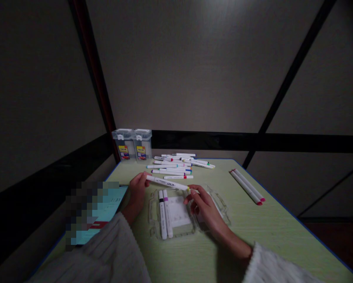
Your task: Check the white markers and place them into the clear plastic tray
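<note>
Marker (pixel 167 182), white with a yellow end, is held up slantwise above the far edge of an open clear case (pixel 154 220). The left hand (pixel 138 186) grasps its upper end between thumb and fingers; the fingers of the right hand (pixel 204 204) are bent at the yellow end, though in this dim light I cannot tell whether they grip it or merely touch it. Inside the case's left half, a black-banded pen (pixel 163 216) and a purple-banded pen (pixel 168 216) lie side by side; the right hand partly covers the other half. Beyond the case, loose pens (pixel 172 171) lie in a scattered heap on the pale green worktop (pixel 271 236). Two lidded clear boxes (pixel 123 149) stand at the far left corner, two pink-ended sticks (pixel 247 186) lie together on the right, and a turquoise screen (pixel 105 206), partly pixelated, is beside the left forearm.
</note>
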Motion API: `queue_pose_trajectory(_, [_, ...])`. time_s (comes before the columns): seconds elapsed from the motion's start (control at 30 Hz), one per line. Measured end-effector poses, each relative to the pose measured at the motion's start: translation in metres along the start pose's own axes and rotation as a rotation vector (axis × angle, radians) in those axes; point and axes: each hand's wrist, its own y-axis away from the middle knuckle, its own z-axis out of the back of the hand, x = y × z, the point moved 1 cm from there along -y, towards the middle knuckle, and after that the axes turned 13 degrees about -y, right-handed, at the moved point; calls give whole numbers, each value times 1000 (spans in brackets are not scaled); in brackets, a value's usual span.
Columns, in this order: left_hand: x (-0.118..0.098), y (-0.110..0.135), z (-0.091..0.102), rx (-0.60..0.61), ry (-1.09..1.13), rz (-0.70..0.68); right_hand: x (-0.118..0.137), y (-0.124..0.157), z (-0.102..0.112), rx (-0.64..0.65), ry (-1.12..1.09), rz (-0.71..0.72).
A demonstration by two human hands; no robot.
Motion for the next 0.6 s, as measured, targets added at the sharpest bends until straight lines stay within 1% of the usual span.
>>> queue_pose_trajectory(0.17, [-5,3,1,38,-16,14,5,-1,-1,20,-60,15])
queue_pose_trajectory(0.37, [-18,10,4,73,-39,17,7,-1,-2,12,-139,31])
queue_pose_trajectory(0.47, [-26,16,3,55,-58,12,6,0,-1,-3,-144,63])
queue_pose_trajectory(0.53, [-31,21,3,22,-79,8,6,0,0,-27,-130,104])
queue_pose_trajectory(0.6, [-35,26,1,15,-88,2,5,-1,2,-57,-122,138])
